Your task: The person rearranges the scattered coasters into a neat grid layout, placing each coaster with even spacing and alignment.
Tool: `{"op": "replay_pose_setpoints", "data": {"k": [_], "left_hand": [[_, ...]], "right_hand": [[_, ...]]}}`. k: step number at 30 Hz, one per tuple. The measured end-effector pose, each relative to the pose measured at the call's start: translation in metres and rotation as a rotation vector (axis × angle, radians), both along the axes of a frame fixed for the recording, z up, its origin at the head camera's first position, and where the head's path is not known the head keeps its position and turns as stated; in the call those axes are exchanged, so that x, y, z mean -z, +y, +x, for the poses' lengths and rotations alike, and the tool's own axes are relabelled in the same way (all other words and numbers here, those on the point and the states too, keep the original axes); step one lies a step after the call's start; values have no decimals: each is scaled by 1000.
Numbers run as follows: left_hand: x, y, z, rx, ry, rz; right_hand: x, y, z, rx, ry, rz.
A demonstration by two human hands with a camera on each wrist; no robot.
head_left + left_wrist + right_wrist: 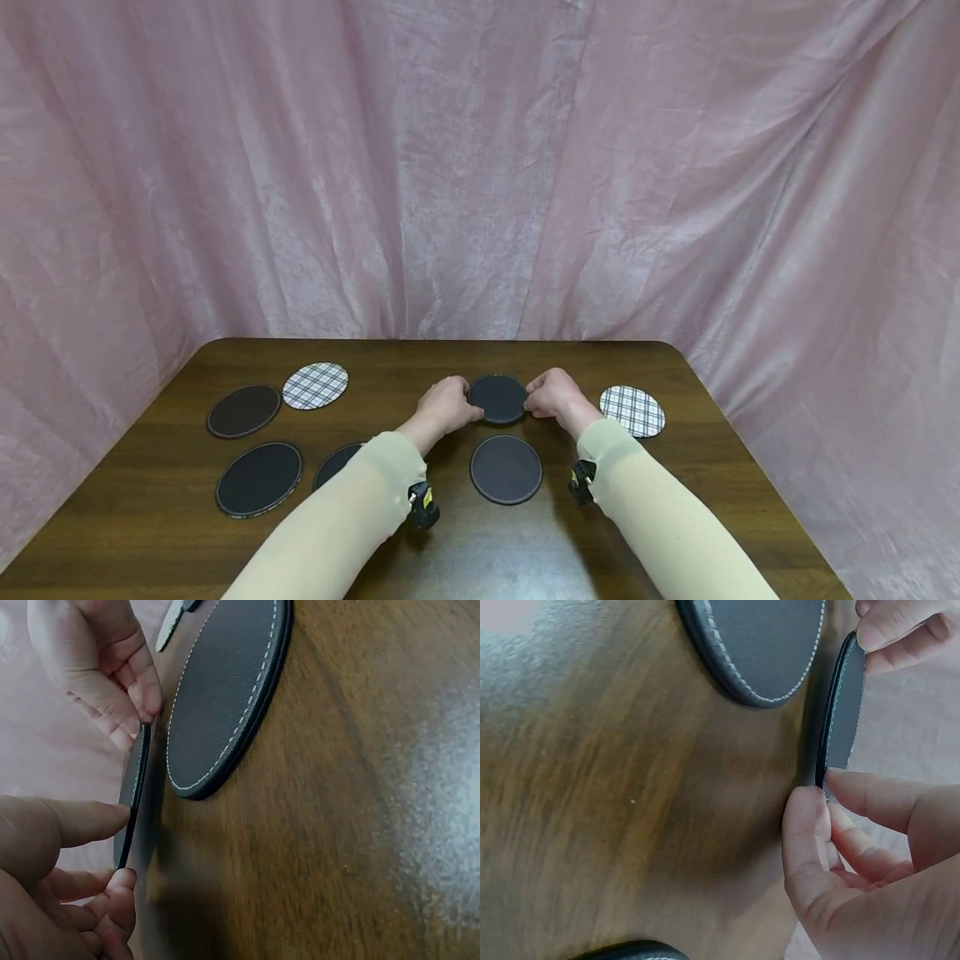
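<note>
Both hands hold one round black coaster (498, 398) by its opposite edges, toward the back of the table. My left hand (446, 406) pinches its left edge between thumb and fingers, and my right hand (555, 395) pinches the right edge. In the left wrist view the coaster (132, 787) appears nearly edge-on, slightly above the wood. The right wrist view shows stitching along its rim (845, 705). Closer to me, a dark grey coaster (506, 469) with white stitching lies flat on the table, just in front of the held one.
To the right lies a white plaid round coaster (632, 411); a similar plaid one (315, 385) is at the back left. Near it are a dark brown coaster (243, 411) and a black one (259, 479). My left sleeve partly covers another dark coaster (333, 462). A pink curtain (480, 167) hangs behind the wooden table.
</note>
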State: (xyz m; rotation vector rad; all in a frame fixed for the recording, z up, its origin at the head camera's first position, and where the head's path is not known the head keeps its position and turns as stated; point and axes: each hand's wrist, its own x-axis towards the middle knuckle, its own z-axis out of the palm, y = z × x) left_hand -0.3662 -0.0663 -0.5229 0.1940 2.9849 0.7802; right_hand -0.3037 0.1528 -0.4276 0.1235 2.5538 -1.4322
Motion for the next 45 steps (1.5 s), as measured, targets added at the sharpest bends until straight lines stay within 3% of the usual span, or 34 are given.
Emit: {"op": "replay_pose_setpoints", "data": {"k": [8, 22, 35, 41, 45], "left_hand": [[-3, 1, 9, 5, 6, -29], [-2, -1, 10, 49, 15, -103], [2, -1, 17, 76, 25, -112], [3, 0, 12, 83, 69, -136], [4, -2, 10, 93, 72, -138]], "right_hand": [[3, 0, 2, -12, 51, 111], [1, 2, 5, -84, 133, 337], [7, 4, 11, -106, 148, 367], [4, 7, 9, -91, 159, 330], [2, 10, 11, -82, 116, 244]]}}
